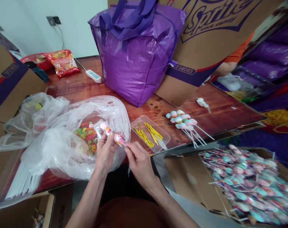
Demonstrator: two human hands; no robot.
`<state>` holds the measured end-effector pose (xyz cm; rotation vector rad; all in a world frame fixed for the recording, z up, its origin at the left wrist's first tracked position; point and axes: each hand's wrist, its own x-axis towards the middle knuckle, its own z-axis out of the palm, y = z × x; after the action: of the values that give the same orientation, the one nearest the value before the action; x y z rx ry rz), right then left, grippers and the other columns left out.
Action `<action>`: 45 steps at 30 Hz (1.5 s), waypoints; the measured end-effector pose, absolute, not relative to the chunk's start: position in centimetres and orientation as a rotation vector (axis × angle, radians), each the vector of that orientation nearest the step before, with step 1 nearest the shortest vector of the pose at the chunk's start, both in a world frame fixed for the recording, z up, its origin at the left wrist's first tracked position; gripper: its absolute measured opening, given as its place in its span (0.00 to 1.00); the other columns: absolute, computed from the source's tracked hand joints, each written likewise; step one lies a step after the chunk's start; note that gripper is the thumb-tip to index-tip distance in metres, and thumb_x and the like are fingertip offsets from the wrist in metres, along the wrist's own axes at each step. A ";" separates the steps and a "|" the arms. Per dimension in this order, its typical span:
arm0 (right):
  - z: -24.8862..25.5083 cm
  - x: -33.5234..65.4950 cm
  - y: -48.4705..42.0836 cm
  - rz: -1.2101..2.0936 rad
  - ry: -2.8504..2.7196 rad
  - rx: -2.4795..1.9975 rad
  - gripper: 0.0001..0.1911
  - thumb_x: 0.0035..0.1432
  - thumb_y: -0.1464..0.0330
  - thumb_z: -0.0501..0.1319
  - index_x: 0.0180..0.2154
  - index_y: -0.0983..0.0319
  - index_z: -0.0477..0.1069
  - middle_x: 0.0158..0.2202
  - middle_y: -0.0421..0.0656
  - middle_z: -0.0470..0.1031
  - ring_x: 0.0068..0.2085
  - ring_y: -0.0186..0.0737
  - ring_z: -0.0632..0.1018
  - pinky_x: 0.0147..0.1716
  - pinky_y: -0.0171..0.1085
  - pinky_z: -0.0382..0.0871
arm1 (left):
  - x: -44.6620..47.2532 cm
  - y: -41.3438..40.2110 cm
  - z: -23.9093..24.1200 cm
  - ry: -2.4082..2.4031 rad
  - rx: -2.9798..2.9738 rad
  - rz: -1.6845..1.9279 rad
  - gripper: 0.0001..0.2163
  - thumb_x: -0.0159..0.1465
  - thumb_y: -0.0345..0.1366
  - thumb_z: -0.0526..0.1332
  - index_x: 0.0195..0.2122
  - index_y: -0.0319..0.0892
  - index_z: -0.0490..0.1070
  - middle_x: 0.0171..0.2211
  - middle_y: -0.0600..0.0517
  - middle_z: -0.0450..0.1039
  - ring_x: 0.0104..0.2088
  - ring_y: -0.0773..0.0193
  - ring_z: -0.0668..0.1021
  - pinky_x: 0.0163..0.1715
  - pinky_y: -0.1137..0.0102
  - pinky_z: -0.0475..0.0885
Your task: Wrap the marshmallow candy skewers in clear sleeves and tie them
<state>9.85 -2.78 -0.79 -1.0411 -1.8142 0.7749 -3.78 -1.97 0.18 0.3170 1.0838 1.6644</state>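
Observation:
Over the open plastic bag, a candy skewer point(119, 139) in a small printed wrapper lies across my fingers. My left hand point(106, 150) is closed around its middle, and pink and white pieces stick out beyond the fingers. At the lower end of the wrapper, the fingers of my right hand point(139, 164) pinch together; a twist tie or the stick between them is too small to make out. The clear bag point(112, 106) holds colourful ring candies point(89, 136). To the right, yellow twist ties point(153, 133) rest in a shallow clear tray point(166, 137).
Unwrapped marshmallow skewers point(182, 119) lie on the table point(220, 104) at right. Below, a carton point(189, 180) is heaped with wrapped skewers point(248, 186). A purple bag point(136, 60) and a large carton point(206, 53) stand behind. White sticks point(23, 180) lie bagged at left.

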 end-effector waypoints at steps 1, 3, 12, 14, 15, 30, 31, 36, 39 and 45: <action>-0.6 10.3 -3.0 0.838 -1.814 -1.066 0.10 0.68 0.72 0.53 0.38 0.62 0.73 0.34 0.43 0.75 0.35 0.37 0.76 0.37 0.34 0.67 | -4.0 -2.0 0.2 1.077 0.305 1.684 0.17 0.51 0.41 0.75 0.35 0.38 0.73 0.34 0.47 0.81 0.34 0.62 0.82 0.38 0.68 0.76; -0.3 11.1 -3.3 0.965 -1.807 -1.116 0.11 0.68 0.70 0.53 0.33 0.61 0.72 0.29 0.40 0.73 0.30 0.34 0.74 0.33 0.33 0.64 | -4.2 -2.1 0.3 1.080 0.314 1.687 0.17 0.51 0.41 0.75 0.35 0.38 0.73 0.34 0.47 0.81 0.35 0.61 0.83 0.39 0.68 0.76; -0.9 8.7 -3.5 1.209 -1.622 -1.107 0.15 0.67 0.66 0.53 0.27 0.61 0.64 0.22 0.36 0.64 0.24 0.31 0.66 0.27 0.33 0.58 | -3.1 -3.2 0.1 1.080 0.262 1.574 0.18 0.46 0.41 0.77 0.33 0.37 0.77 0.33 0.45 0.82 0.31 0.60 0.83 0.34 0.69 0.78; -0.8 8.1 -3.6 1.274 -1.570 -1.112 0.15 0.67 0.64 0.52 0.27 0.61 0.64 0.23 0.36 0.65 0.25 0.32 0.66 0.28 0.33 0.58 | -3.3 -3.5 -0.1 1.068 0.253 1.575 0.16 0.47 0.38 0.77 0.34 0.37 0.79 0.33 0.45 0.82 0.32 0.61 0.83 0.35 0.70 0.77; -0.7 7.8 -3.6 1.312 -1.537 -1.115 0.13 0.67 0.63 0.52 0.29 0.60 0.65 0.24 0.37 0.66 0.26 0.33 0.68 0.29 0.33 0.59 | -3.4 -3.6 -0.2 1.071 0.254 1.578 0.15 0.48 0.37 0.77 0.34 0.38 0.79 0.34 0.46 0.82 0.33 0.62 0.82 0.36 0.72 0.77; 3.8 9.1 0.1 1.295 -2.068 -1.142 0.15 0.66 0.66 0.55 0.27 0.62 0.72 0.25 0.38 0.74 0.27 0.32 0.72 0.27 0.31 0.59 | -4.6 -4.8 2.3 0.937 0.533 1.696 0.13 0.56 0.38 0.72 0.41 0.40 0.80 0.23 0.54 0.65 0.29 0.67 0.71 0.31 0.73 0.73; 3.9 9.9 1.0 1.026 -2.187 -1.321 0.14 0.66 0.69 0.55 0.29 0.61 0.74 0.27 0.40 0.75 0.29 0.34 0.73 0.29 0.32 0.59 | -4.4 -4.7 2.3 0.955 0.535 1.702 0.12 0.55 0.38 0.72 0.39 0.39 0.80 0.23 0.55 0.63 0.28 0.69 0.69 0.31 0.73 0.73; 1.0 13.4 6.1 0.300 -2.309 -1.912 0.14 0.64 0.75 0.53 0.39 0.65 0.77 0.42 0.57 0.77 0.39 0.49 0.77 0.33 0.39 0.65 | -4.0 -4.3 1.7 1.052 0.482 1.583 0.14 0.53 0.40 0.74 0.36 0.38 0.78 0.23 0.56 0.61 0.23 0.73 0.62 0.25 0.77 0.67; -1.1 14.1 7.7 0.287 -2.405 -1.854 0.14 0.64 0.76 0.52 0.40 0.66 0.77 0.42 0.58 0.77 0.41 0.50 0.77 0.36 0.40 0.67 | -3.9 -4.3 1.4 1.060 0.451 1.551 0.14 0.52 0.41 0.75 0.31 0.38 0.75 0.23 0.56 0.62 0.23 0.73 0.62 0.23 0.77 0.64; -2.1 14.0 8.9 0.341 -2.506 -1.678 0.15 0.64 0.78 0.49 0.45 0.68 0.72 0.46 0.59 0.75 0.45 0.51 0.76 0.41 0.42 0.67 | -3.5 -4.1 1.1 1.049 0.422 1.533 0.16 0.51 0.39 0.75 0.29 0.41 0.68 0.22 0.56 0.67 0.21 0.73 0.64 0.23 0.77 0.64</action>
<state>13.97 8.89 -2.13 -1.6780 -2.5063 0.3411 -3.47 -4.10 1.14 0.4225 1.0493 1.5333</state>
